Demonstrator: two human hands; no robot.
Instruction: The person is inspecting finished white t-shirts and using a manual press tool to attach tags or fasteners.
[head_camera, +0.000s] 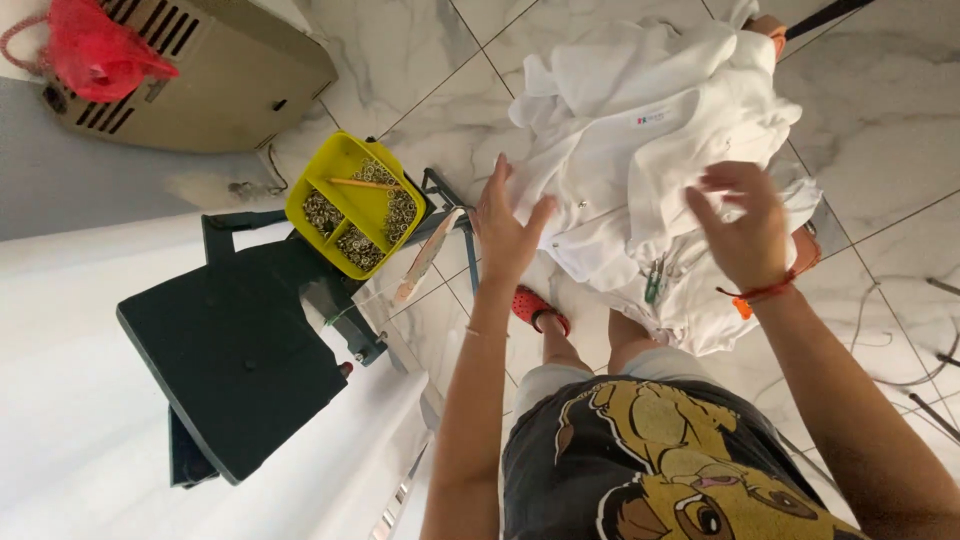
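At the upper left, a red mesh bag lies on a beige vented housing that stands on the marble-tiled floor. Below it, white fabric covers the near left area, and a dark green flat plate of a metal stand sits above that fabric. A yellow divided tray rests on the stand just beyond the plate; its compartments hold small metal rings, and a thin stick lies across the upper compartment. A narrow flat strip leans just to the right of the tray. The left hand is raised with the fingers released and spread, palm turned toward the pile of white garments; its fingertips are at the left edge of the pile, and contact cannot be confirmed. The pile lies heaped to the right of centre, above the floor, directly in front of the person. A small rectangular white label with red and blue marks sits on the upper middle of the top garment. A green clip hangs at the lower edge of the pile. The right hand hovers over the right part of the pile with fingers released and slightly curled, grasping nothing; a red cord bracelet circles its wrist. A red shoe shows on the floor below the pile.
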